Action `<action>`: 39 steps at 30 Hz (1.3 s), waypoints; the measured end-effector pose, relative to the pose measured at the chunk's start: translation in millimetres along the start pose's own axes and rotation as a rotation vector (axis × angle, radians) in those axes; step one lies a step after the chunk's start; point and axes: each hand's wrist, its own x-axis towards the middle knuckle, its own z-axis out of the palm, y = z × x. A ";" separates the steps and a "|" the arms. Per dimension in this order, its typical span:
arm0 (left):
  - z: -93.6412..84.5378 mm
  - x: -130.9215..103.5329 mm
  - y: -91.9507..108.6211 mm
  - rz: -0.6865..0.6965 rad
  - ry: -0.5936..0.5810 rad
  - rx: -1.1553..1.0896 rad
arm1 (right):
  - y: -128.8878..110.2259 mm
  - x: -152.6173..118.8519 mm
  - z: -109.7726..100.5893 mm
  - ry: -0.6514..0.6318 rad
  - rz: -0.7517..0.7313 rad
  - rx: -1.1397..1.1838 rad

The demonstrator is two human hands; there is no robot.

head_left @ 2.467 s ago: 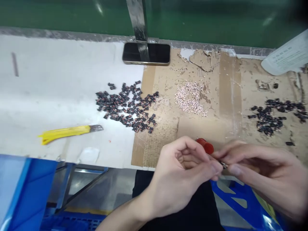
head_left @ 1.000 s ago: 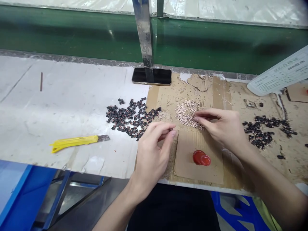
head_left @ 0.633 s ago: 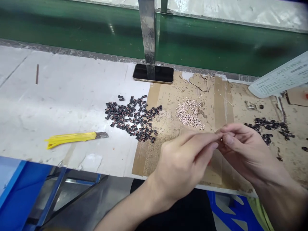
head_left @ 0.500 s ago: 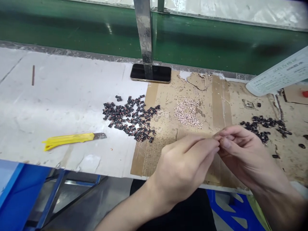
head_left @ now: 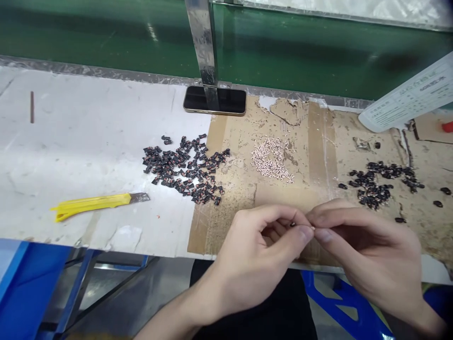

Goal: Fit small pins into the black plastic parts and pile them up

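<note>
My left hand (head_left: pixel 265 257) and my right hand (head_left: pixel 371 241) meet fingertip to fingertip over the front edge of the cardboard. A small black part (head_left: pixel 292 224) shows within the curled fingers of my left hand. At the meeting thumbs and forefingers is a tiny pinkish piece (head_left: pixel 313 228); which hand grips it I cannot tell. My right hand is pinched closed, and what lies inside it is hidden. Beyond the hands lies a patch of tiny pinkish pieces (head_left: pixel 271 163). Small black parts with coppery bits form a pile (head_left: pixel 177 163) on the left; another black pile (head_left: pixel 375 191) lies to the right.
A yellow utility knife (head_left: pixel 94 204), blade out, lies on the white board at left. Against the back edge a phone (head_left: pixel 230 100) rests by a metal post (head_left: pixel 203 42). A white cylindrical container (head_left: pixel 406 97) stands back right. A thin brown strip (head_left: pixel 32 107) lies far left.
Both hands have turned and dropped slightly, so the left thumb, a black part and the tiny pinkish piece now show. The view has shifted a little; a black part now lies left of the right pile.
</note>
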 end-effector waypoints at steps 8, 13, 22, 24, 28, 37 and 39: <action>-1.0 -4.0 -9.4 -0.298 -0.153 -0.324 | -4.2 -13.5 -11.8 -0.220 -0.145 -0.210; -0.4 -9.6 -17.9 -0.324 -0.110 -0.344 | 10.6 -31.0 -11.1 -0.170 -0.076 -0.175; -21.1 -18.5 -26.7 -0.084 0.219 -0.169 | 33.5 -35.1 -10.1 -0.111 -0.148 -0.513; -22.4 -18.5 -27.8 -0.068 0.238 -0.180 | 33.1 -34.3 -7.9 -0.121 -0.167 -0.550; -23.2 -17.9 -29.7 -0.045 0.244 -0.202 | 32.2 -32.7 -6.1 -0.141 -0.194 -0.610; -18.1 -18.4 -28.7 0.039 0.190 -0.059 | 19.9 -33.9 -7.8 -0.088 -0.102 -0.475; -10.3 -18.0 -27.5 -0.002 0.152 -0.118 | 9.6 -33.4 -4.8 -0.031 0.002 -0.342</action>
